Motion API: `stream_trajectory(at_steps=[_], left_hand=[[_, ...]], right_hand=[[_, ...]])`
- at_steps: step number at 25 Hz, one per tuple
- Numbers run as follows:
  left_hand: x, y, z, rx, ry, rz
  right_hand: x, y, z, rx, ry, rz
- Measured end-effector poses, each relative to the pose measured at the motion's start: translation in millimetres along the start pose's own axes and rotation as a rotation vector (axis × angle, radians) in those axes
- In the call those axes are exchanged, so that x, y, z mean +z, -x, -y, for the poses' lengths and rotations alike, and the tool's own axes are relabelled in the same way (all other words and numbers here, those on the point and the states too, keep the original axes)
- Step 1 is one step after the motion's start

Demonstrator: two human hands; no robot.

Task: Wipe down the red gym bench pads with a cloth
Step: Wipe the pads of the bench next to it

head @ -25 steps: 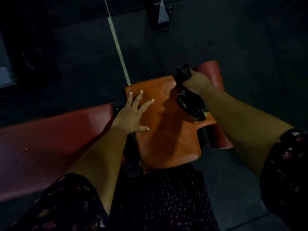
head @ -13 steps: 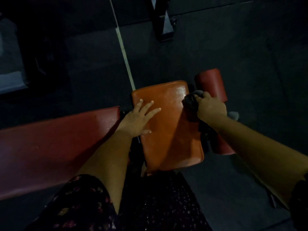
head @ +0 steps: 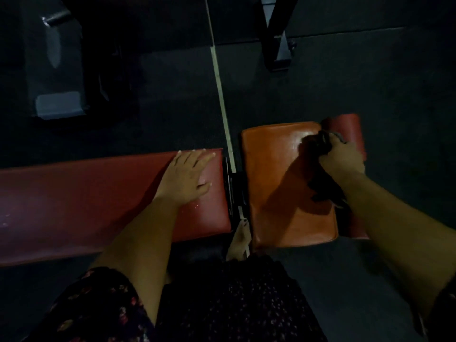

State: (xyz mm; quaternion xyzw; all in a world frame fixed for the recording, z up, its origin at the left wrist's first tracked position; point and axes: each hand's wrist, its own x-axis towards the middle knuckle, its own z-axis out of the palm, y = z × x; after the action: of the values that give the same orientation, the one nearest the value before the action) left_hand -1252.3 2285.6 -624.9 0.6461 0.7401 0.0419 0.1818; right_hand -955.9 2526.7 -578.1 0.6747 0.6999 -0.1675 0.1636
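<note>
The fingers of the right hand (head: 343, 160) are curled tight round a dark cloth (head: 317, 144), bunching it against the far right corner of the orange-red seat pad (head: 269, 156); a loose tail of the same cloth hangs out below the wrist and lies over the pad's right edge. The hand and its forearm throw a heavy shadow across the middle of that pad, which hides part of the surface. Just behind the knuckles a darker red roller pad (head: 351, 127) sticks out past the seat pad's corner, and the forearm covers most of it lower down. The left hand (head: 186, 174) lies flat, fingers straight and a little spread, on the near end of the long red pad (head: 74, 193), its fingertips reaching that pad's far edge. Between the two pads runs a gap with a black metal bracket (head: 232, 186), and a bare foot (head: 240, 239) shows on the floor below it. The dark floor (head: 370, 82) carries a pale line (head: 218, 77) running away from the gap. A black frame leg (head: 275, 33) stands at the top, a grey machine (head: 54, 70) sits at the far left, and a dark patterned garment (head: 222, 304) fills the bottom.
</note>
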Motion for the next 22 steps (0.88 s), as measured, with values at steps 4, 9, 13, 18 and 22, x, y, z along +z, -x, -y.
stream_trajectory(at_steps=[4,9,13,18,22], left_hand=[[-14,35,28,-0.043,-0.022,0.070],[-26,84,76,-0.020,-0.050,0.146],[-28,108,109,0.021,-0.147,0.229],[-21,104,133,0.032,-0.109,0.240],[-16,101,138,0.048,-0.077,0.196]], right_hand=[[29,78,85,-0.269,-0.163,0.044],[90,159,156,-0.377,-0.057,0.224],[124,190,168,-0.220,-0.013,0.247],[106,131,205,-0.178,-0.051,0.162],[105,122,217,-0.280,0.104,0.121]])
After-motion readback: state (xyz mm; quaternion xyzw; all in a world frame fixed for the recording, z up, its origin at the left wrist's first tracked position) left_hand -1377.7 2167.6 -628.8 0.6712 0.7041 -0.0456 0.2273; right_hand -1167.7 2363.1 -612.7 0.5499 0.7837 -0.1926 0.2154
